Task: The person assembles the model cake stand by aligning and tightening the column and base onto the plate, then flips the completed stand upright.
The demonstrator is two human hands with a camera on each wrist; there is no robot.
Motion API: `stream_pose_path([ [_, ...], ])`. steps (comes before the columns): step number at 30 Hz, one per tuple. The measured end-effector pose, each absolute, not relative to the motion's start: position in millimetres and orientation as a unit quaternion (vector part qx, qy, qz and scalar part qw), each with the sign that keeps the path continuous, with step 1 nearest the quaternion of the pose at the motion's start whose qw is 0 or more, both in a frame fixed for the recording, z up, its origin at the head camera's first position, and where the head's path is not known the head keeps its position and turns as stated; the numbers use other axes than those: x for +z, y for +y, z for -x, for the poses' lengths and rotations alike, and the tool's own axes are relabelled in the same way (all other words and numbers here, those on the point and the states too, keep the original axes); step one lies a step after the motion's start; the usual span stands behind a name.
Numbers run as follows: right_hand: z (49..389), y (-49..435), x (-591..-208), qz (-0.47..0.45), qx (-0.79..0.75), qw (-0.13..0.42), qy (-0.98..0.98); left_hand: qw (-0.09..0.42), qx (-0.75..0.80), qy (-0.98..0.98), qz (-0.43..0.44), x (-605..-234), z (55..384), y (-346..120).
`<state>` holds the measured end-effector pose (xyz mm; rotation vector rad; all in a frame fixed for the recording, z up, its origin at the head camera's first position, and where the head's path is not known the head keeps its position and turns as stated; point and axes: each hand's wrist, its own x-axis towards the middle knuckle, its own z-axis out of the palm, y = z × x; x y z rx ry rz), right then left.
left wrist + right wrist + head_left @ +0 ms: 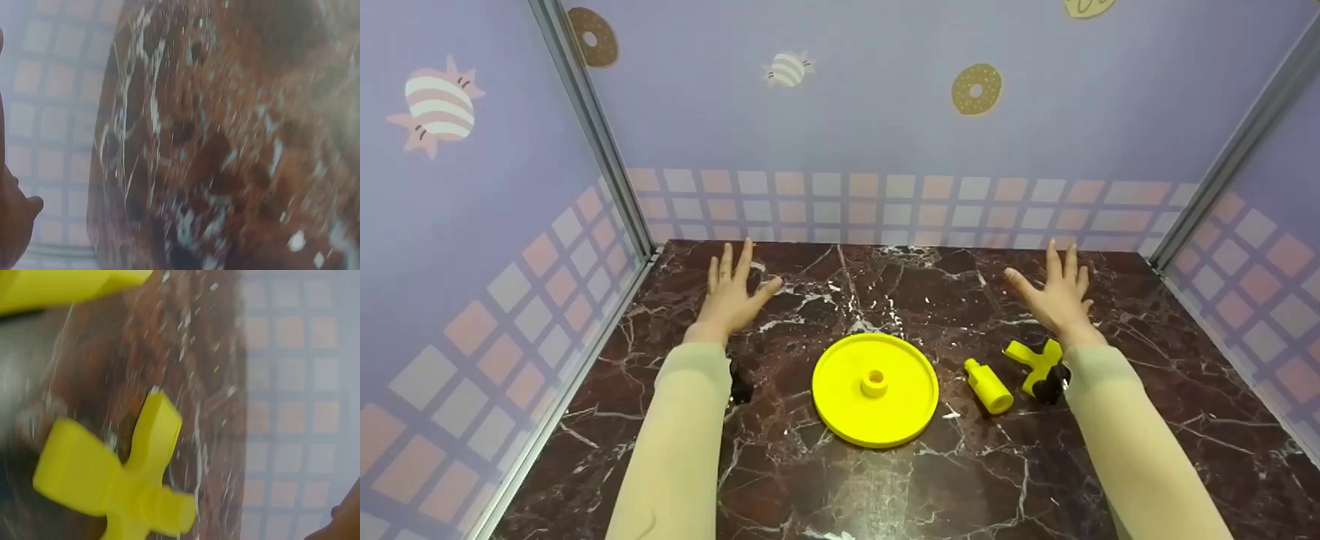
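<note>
Both hands are held out over a dark marbled tabletop with fingers spread. The left hand (730, 298) is at the back left and holds nothing; only part of it shows at the left edge of its wrist view. Opposite it, the right hand (1057, 298) also holds nothing. Between the forearms lies a round yellow dish (840, 401) with a low rim and a hollow hub in its middle. To its right lies a yellow bottle-shaped piece (988, 387) with a narrow neck. Nearest the right wrist is a yellow branched piece (112, 486) with a short round peg, partly hidden in the head view.
Purple walls with a band of pink and white squares (862, 199) enclose the table (780, 480) at the back and both sides. Metal corner posts stand left and right. White specks are scattered on the tabletop behind the dish.
</note>
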<state>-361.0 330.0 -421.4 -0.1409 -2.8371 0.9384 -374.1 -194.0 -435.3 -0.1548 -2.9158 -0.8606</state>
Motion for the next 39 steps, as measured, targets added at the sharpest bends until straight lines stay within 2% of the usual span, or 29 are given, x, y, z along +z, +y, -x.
stream_pose_path([
  [9, 318.3, 321.3, -430.0, 0.02, 0.436, 0.072, -0.897, 0.053, -0.37, -0.922, 0.098, -461.0, 347.1, -172.8],
  [21, 250.1, 300.4, -469.8, -0.012, 0.619, 0.005, -0.785, -0.027, -0.356, -0.924, 0.137, -492.2, 300.9, -142.0],
  [29, 235.2, 286.7, -490.8, -0.004, 0.631, -0.008, -0.776, -0.074, -0.314, -0.931, 0.172, -508.7, 284.9, -132.1],
  [39, 239.5, 281.1, -509.4, 0.027, 0.556, -0.03, -0.83, -0.081, -0.291, -0.932, 0.198, -520.1, 280.3, -130.0],
])
